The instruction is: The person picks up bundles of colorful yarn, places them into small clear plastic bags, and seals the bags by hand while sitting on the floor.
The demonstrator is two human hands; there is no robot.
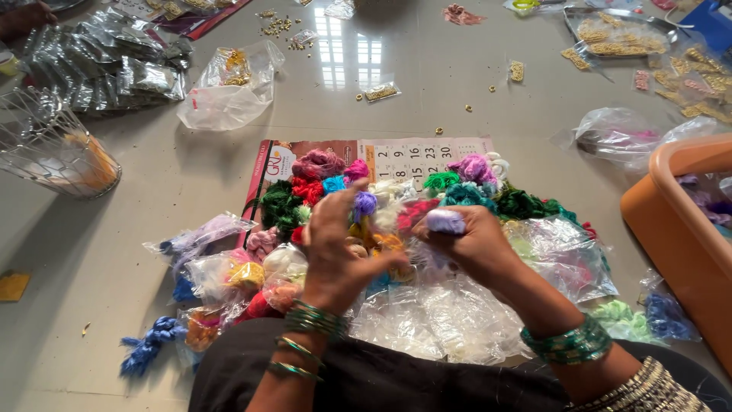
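Observation:
My right hand (471,248) is closed around a pale lilac thread bundle (444,222), whose end sticks out above my fingers. My left hand (341,246) is beside it with fingers spread, touching the heap of coloured thread bundles (396,200); a purple bundle (364,204) shows just past its fingertips. The heap lies on a printed calendar sheet (415,156) on the grey floor. Clear plastic bags (450,305), some empty and some with thread inside, are spread under my wrists and over my lap. Green bangles are on both wrists.
An orange plastic tub (675,221) stands at the right. A wire basket (47,149) and a pile of shiny packets (107,65) sit at the left. Bags of gold beads (232,72) and gold trims (618,38) lie at the back. Another person's hand (23,17) shows top left.

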